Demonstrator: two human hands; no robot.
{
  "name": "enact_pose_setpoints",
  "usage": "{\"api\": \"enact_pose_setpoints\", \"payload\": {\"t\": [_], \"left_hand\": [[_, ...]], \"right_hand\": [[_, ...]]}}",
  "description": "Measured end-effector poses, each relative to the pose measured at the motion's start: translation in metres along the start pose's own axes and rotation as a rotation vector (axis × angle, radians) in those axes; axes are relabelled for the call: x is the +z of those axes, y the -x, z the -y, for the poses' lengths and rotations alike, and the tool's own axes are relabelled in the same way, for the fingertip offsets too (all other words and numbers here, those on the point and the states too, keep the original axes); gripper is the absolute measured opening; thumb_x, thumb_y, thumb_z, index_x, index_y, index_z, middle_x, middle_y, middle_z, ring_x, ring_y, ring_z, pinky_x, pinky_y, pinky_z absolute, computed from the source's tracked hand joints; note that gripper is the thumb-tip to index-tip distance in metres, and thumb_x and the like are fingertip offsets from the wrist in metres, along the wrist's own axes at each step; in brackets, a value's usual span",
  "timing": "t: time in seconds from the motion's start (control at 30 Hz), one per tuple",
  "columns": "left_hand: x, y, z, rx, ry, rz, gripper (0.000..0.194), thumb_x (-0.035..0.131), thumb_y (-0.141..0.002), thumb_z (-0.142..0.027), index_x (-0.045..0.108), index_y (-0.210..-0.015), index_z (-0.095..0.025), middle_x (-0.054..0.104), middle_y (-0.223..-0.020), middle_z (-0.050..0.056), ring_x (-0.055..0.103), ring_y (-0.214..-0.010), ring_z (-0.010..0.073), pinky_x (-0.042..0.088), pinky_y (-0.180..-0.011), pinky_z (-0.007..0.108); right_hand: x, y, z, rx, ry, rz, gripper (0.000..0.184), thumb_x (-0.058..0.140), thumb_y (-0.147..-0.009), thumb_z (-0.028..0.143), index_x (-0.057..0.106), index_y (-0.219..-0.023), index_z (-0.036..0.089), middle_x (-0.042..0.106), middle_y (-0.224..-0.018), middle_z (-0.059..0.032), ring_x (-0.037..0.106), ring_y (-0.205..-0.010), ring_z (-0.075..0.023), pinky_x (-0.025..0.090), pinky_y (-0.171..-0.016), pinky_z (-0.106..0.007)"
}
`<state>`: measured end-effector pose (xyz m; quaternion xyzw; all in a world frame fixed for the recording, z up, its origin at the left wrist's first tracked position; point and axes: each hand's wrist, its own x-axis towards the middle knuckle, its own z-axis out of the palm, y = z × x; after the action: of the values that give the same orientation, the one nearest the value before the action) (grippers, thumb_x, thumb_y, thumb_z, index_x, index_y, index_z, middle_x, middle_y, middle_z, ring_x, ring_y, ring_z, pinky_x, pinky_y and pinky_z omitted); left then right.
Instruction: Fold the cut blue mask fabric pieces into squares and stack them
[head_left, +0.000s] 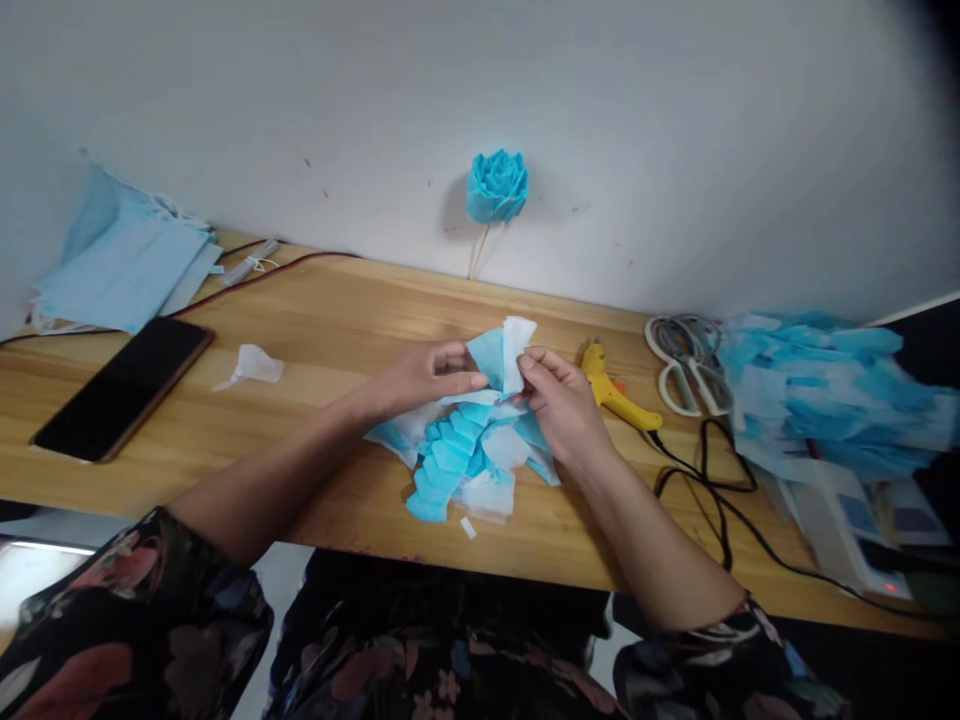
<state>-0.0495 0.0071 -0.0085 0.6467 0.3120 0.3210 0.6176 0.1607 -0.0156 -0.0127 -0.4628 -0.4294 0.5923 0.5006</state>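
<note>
One blue-and-white piece, centre of frame, just above a loose heap of scraps. Right hand: thumb and index pinched on the white side, near its right edge. Left hand: thumb at the blue side's lower edge, other fingers partly hidden; can't tell if it grips or only steadies. Hands close, not touching each other.

Step looks like fine handling of thin, limp layers. To do it well: light fingertip pinch near the edge, since a hard tug would probably tear or stretch the sheet. Left should steady the blue part so the right can work the white without dragging both. Keep layers flat; creases likely hard to undo. Hold it clear of the heap, where loose bits could snag. Mind the yellow glue gun, right of centre; tip may be hot. Scissors lie farther right, untouched.
</note>
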Motion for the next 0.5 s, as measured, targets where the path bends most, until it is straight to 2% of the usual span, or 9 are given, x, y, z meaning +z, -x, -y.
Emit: {"api": "enact_pose_setpoints", "payload": {"t": [0.17, 0.3, 0.43, 0.5], "left_hand": [[0.0006, -0.0014, 0.0054, -0.026, -0.012, 0.068, 0.034, 0.073, -0.087, -0.039, 0.068, -0.111, -0.016, 0.078, -0.105, 0.010, 0.074, -0.096, 0.0199, 0.057, -0.083, 0.032], [0.0007, -0.0006, 0.0034, -0.022, -0.067, 0.055, 0.034, 0.071, -0.089, -0.043, 0.068, -0.111, -0.017, 0.078, -0.103, 0.008, 0.073, -0.092, 0.0197, 0.057, -0.079, 0.031], [0.0011, 0.0022, -0.0037, 0.075, -0.104, 0.020, 0.049, 0.045, -0.102, -0.058, 0.069, -0.121, -0.020, 0.077, -0.113, 0.011, 0.072, -0.109, 0.0262, 0.058, -0.092, 0.039], [0.0018, 0.0028, -0.0029, 0.081, -0.091, 0.011, 0.053, 0.049, -0.100, -0.059, 0.063, -0.133, -0.021, 0.076, -0.119, 0.012, 0.070, -0.117, 0.0285, 0.057, -0.096, 0.041]], "right_hand": [[0.0006, -0.0014, 0.0012, -0.031, -0.036, -0.017, 0.029, 0.081, -0.074, 0.048, 0.068, -0.076, 0.022, 0.058, -0.065, 0.0054, 0.051, -0.055, -0.0080, 0.044, -0.052, -0.020], [0.0023, -0.0027, 0.0036, -0.044, -0.097, -0.051, 0.034, 0.085, -0.069, 0.050, 0.065, -0.072, 0.023, 0.055, -0.063, 0.0058, 0.049, -0.054, -0.0081, 0.044, -0.050, -0.021], [0.0030, -0.0037, 0.0053, -0.034, -0.124, -0.059, 0.037, 0.086, -0.067, 0.050, 0.063, -0.070, 0.022, 0.055, -0.062, 0.0059, 0.050, -0.055, -0.0075, 0.045, -0.052, -0.020], [0.0029, -0.0040, 0.0054, -0.033, -0.128, -0.058, 0.037, 0.086, -0.067, 0.050, 0.063, -0.070, 0.022, 0.055, -0.064, 0.0058, 0.051, -0.056, -0.0074, 0.046, -0.053, -0.019]]}}
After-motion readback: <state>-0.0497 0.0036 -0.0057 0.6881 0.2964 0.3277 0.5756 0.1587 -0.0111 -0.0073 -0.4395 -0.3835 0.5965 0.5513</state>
